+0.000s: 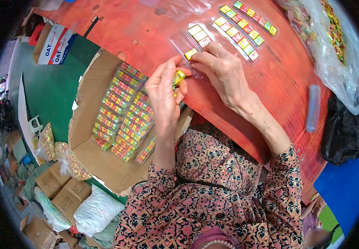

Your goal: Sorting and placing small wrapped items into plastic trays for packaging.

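At upper centre, your right hand (221, 68), pinched narrow, seems to be seating a yellow box (190, 54) in the clear tray (178, 45); your left hand (165, 85) holds spare boxes (180, 77), needing alignment next.

Well behind the left hand (165, 91) and right hand (221, 72), sleeves (283, 174) end; the blouse (210, 155) bears pink, tan and navy scrolls, with pale beads (217, 242) over purple cloth (204, 237) at the neck.
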{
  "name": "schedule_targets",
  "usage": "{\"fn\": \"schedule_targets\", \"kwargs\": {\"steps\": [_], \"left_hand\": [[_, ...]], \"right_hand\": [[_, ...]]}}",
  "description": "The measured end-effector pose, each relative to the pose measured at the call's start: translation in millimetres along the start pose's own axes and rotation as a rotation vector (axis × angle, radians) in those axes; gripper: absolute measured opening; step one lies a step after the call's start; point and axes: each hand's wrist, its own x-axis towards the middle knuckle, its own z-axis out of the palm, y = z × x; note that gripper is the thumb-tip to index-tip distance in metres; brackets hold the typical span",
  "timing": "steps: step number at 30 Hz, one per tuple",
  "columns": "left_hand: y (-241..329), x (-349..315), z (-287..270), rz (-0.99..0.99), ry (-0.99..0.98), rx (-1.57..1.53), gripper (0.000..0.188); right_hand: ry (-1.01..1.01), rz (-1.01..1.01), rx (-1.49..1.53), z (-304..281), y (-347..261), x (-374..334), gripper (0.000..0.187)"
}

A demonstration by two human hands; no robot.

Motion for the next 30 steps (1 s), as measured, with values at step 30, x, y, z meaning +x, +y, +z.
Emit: {"fn": "schedule_targets", "kwargs": {"steps": [30], "left_hand": [[-4,-3,6,0.003,0.041,0.139,0.027]], "right_hand": [[-0.075,0.183,-0.265,6,3,-6,0.008]]}}
